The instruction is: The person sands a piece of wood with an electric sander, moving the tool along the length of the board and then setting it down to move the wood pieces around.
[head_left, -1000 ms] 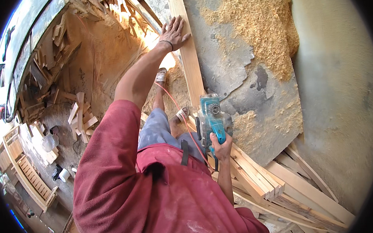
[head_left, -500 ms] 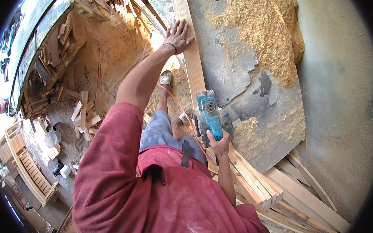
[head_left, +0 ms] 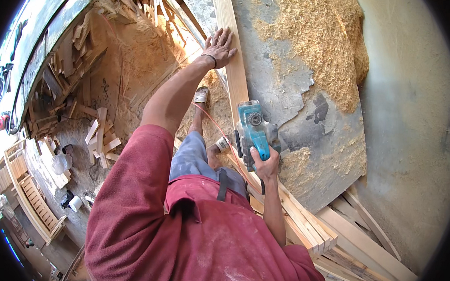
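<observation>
Left hand (head_left: 220, 47) at about 12 o'clock from the person's chest, arm stretched out, palm flat and fingers spread, pressing down on a long pale wooden plank (head_left: 233, 63) that runs from 12 o'clock down toward 5 o'clock along the edge of a grey worktable (head_left: 307, 151). Dark band on that wrist. Right hand (head_left: 265, 164) near picture centre, slightly toward 3 o'clock, fingers wrapped tight round the rear handle of a teal electric planer (head_left: 252, 131). The planer sits on the plank, sole down, nose pointing to 12 o'clock, well apart from the left hand along the same board. Thin orange cord (head_left: 219, 128) trails from the tool toward 9 o'clock, past the person's legs. Large heap of wood shavings (head_left: 316, 39) on the table at 1 o'clock, just beside the plank's far stretch; a thinner scatter lies near the planer at 3 o'clock. More planks stacked (head_left: 311, 227) under and beyond the table edge at 5 o'clock. Sawdust-covered floor (head_left: 140, 68) at 11 o'clock, with offcuts and scrap wood (head_left: 100, 134) at 9 o'clock. Slatted wooden frame (head_left: 35, 201) at 8 o'clock. Red shirt (head_left: 189, 244) fills 6 o'clock.
</observation>
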Demonstrator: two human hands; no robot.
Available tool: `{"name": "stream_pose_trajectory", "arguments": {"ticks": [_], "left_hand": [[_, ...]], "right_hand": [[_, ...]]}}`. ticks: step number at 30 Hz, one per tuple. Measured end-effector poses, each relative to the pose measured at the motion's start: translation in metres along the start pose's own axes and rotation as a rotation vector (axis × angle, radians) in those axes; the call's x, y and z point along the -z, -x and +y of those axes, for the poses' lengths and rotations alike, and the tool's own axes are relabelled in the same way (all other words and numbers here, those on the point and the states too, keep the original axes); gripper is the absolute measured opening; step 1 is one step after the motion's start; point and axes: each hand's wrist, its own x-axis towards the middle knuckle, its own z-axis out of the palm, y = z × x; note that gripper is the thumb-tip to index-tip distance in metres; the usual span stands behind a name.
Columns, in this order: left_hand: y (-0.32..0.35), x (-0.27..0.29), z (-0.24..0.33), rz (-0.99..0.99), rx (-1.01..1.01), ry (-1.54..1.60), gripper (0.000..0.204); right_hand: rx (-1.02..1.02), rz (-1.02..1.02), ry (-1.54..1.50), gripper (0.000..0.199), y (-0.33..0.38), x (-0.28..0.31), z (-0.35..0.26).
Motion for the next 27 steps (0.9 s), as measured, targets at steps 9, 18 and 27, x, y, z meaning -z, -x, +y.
{"name": "stream_pose_trajectory", "arguments": {"ticks": [9,18,27], "left_hand": [[0.006,0.026,-0.013,-0.028,-0.069,0.031,0.064],[0.014,0.023,-0.043,0.381,-0.064,0.705,0.066],[0.189,-0.127,-0.034,0.348,0.548,0.986,0.052]], "right_hand": [[0.009,-0.007,0.022,0.034,-0.047,-0.01,-0.025],[-0.02,-0.001,0.002,0.036,-0.126,-0.032,-0.067],[0.058,-0.002,-0.016,0.034,-0.237,-0.066,-0.13]]}}
